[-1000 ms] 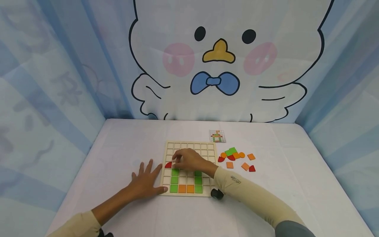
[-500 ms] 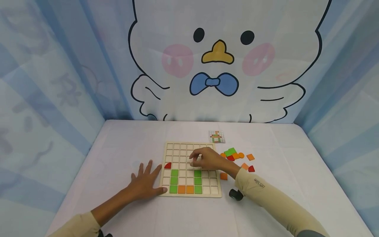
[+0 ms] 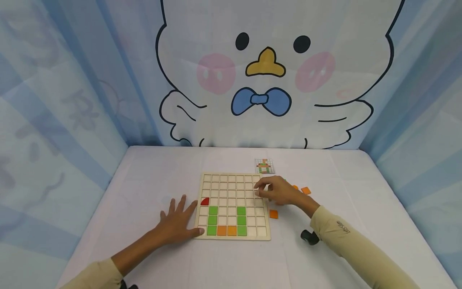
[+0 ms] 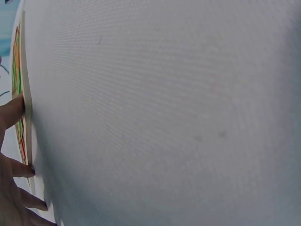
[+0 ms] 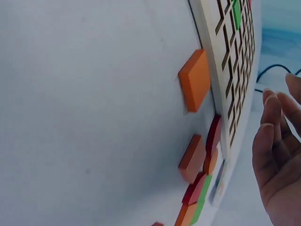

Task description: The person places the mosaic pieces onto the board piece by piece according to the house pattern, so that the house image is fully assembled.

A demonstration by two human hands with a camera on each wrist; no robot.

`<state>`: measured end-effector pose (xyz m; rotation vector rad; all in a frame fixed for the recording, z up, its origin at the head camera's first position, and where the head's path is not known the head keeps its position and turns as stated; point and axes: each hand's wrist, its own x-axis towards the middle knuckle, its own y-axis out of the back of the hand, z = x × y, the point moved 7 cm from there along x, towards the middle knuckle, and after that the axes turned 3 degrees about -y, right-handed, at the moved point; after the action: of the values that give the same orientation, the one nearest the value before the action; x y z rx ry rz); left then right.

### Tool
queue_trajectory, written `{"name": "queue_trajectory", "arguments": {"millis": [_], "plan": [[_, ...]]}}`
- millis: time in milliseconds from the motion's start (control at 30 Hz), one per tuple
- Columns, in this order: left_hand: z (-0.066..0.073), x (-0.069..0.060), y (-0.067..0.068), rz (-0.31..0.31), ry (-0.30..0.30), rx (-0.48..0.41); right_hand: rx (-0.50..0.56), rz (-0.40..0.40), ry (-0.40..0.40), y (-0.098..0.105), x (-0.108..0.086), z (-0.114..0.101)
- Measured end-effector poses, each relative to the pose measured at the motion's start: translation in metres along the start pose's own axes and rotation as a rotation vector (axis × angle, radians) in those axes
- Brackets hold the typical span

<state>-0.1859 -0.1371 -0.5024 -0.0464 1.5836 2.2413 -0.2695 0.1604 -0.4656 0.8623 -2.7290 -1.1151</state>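
My left hand spreads wide and touches the board on its left, maybe keeping it still. My right hand, loosely bent, holds nothing I can see by the board's right edge. An orange square lies right of the board, probably for easy reach.

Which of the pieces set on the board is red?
The red piece, quarter-round, in the board's leftmost column. It alone there is red and curved; the others showing on the board are green squares and orange squares.
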Motion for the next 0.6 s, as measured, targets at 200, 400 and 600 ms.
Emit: {"name": "queue_trajectory", "arguments": {"millis": [200,400,600], "plan": [[0.000,0.000,-0.001,0.005,-0.007,0.005,-0.016,0.060,-0.076,0.024,-0.013,0.026],[0.001,-0.001,0.001,0.007,-0.011,0.001,-0.010,0.104,-0.184,0.044,-0.028,0.051],[0.001,-0.002,0.001,0.006,-0.007,0.002,-0.030,0.136,-0.246,0.062,-0.042,0.074]]}}
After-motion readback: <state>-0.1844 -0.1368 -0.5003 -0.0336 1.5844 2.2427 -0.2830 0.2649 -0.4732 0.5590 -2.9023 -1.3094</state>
